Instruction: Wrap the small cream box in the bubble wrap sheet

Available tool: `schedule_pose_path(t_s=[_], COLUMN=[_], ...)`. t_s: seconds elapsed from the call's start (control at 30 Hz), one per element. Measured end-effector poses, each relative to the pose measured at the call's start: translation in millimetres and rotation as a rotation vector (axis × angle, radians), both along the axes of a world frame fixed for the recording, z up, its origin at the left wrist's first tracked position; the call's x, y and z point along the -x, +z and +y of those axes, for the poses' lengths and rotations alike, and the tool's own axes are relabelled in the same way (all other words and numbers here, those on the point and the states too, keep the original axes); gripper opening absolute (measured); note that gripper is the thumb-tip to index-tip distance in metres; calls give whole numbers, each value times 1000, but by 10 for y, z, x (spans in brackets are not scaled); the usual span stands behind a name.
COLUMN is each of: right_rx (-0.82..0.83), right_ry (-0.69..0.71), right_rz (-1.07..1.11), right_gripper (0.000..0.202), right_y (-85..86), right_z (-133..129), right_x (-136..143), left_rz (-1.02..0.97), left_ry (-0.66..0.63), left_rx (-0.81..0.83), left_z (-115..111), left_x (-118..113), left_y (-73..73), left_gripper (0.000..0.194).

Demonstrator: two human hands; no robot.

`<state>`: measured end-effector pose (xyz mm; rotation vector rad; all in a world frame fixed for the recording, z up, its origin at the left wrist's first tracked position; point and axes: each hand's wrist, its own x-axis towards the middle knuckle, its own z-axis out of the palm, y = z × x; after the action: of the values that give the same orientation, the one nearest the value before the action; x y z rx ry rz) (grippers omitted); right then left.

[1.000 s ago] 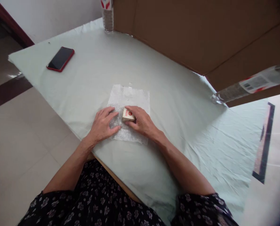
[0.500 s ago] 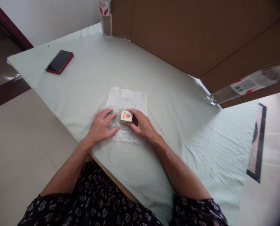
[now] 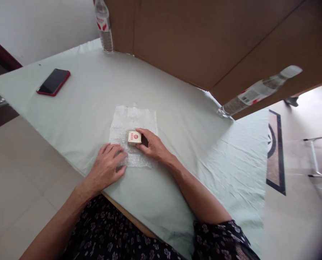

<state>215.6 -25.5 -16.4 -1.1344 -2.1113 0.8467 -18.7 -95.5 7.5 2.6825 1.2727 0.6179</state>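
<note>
A small cream box [image 3: 134, 138] with a red label and a round mark on top sits on a sheet of bubble wrap [image 3: 135, 117]. My right hand [image 3: 151, 145] grips the box from its right side, thumb in front and fingers behind. At the sheet's lower left edge lies my left hand [image 3: 108, 164], fingers apart, with nothing in it. A short gap separates it from the box.
A phone in a red case [image 3: 53, 82] lies at the far left of the cloth-covered table [image 3: 96, 86]. Behind stands a big brown cardboard panel [image 3: 177, 39], with a plastic bottle [image 3: 105, 32] at its left and another bottle [image 3: 252, 94] at its right.
My left hand has drawn back from the box toward the table's front edge. My right hand still holds the box. The whole view has shifted, so things appear further left.
</note>
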Motion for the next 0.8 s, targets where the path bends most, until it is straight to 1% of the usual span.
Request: schedule_pose_path(t_s=[0.1, 0.3, 0.4, 0.63, 0.8], right_rx=[14, 18, 34, 46, 45], right_ry=[-2, -6, -4, -17, -14], right_rz=[-2, 19, 23, 10, 18], right_gripper=[59, 59, 60, 57, 57], right_y=[-2, -12, -5, 17, -4], right_z=[2, 27, 39, 25, 21], right_x=[0, -22, -38, -33, -39], left_rz=[17, 75, 85, -12, -98], left_ry=[-30, -72, -72, -55, 4], left_rx=[-17, 65, 51, -61, -28], left_z=[-4, -35, -14, 36, 28], left_x=[-13, 29, 33, 5, -20], left_y=[-11, 64, 78, 9, 3], left_gripper=[19, 31, 33, 20, 20])
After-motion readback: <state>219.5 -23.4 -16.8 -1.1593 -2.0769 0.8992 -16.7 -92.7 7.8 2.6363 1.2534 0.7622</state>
